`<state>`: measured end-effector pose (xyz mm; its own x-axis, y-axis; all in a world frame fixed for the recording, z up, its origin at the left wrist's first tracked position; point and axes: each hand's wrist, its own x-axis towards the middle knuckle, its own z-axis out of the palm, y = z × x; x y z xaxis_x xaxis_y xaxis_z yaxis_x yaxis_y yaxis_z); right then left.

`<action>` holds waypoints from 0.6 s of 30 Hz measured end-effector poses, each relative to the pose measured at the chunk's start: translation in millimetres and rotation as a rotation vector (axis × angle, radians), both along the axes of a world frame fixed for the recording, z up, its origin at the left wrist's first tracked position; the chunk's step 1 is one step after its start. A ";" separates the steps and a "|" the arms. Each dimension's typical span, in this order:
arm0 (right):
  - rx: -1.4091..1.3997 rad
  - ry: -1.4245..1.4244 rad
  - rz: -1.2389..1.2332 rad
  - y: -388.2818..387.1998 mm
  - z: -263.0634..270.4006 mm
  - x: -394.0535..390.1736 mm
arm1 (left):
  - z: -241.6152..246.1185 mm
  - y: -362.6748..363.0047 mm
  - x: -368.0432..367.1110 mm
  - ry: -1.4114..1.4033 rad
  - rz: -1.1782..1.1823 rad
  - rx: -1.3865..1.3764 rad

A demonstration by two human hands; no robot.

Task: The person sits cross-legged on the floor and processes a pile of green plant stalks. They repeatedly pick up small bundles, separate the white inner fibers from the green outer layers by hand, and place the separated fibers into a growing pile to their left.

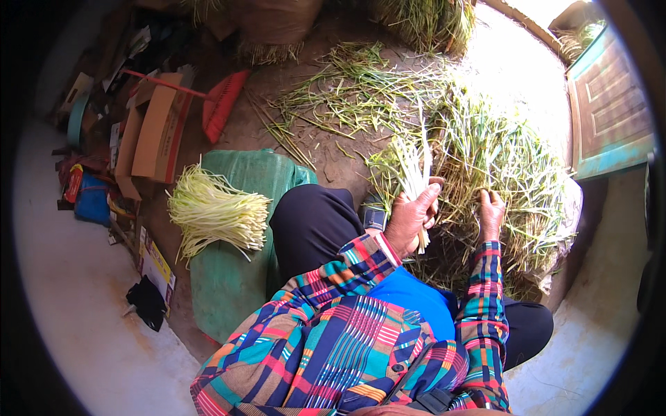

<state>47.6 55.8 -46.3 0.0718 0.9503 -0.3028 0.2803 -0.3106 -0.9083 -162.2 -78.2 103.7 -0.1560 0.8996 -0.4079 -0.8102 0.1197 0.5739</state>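
My left hand [413, 218] is closed around a small bunch of pale, leek-like stalks [411, 164], their tips pointing away from me and the cut-looking ends poking out below the fist. To its right, my right hand [490, 213] reaches into a large heap of green and straw-coloured stalks [494, 140]. Its fingertips are bent against the heap, and whether a stalk is pinched there is hidden. On the left, a thick pile of pale yellow-green stalks [221, 210] lies across a green wrapped bundle [229, 288], beside my knee.
Loose green stalks [354, 99] litter the dirt floor ahead. A red broom [223, 106] leans by an open cardboard box [156, 130] at left. Behind stand more bundled stalks [432, 23]. A wooden door [609, 104] is at right, and a black cloth-like item [148, 301] lies lower left.
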 end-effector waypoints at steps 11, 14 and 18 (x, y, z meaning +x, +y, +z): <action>0.248 0.154 0.161 -13.3 70.3 -15.0 | -9.6 -5.2 -3.8 0.019 0.007 0.011; -0.160 -0.201 0.155 -39.4 9.8 1.9 | -9.8 -9.7 9.7 0.025 -0.022 -0.058; -0.183 -0.003 0.264 -55.1 -9.9 16.7 | -10.4 -15.9 24.0 0.054 0.005 -0.035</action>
<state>64.2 0.7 -56.2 -0.1687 0.8662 -0.4703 0.3753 -0.3847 -0.8433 -138.2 -94.1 93.3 -0.1831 0.8841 -0.4299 -0.7784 0.1367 0.6126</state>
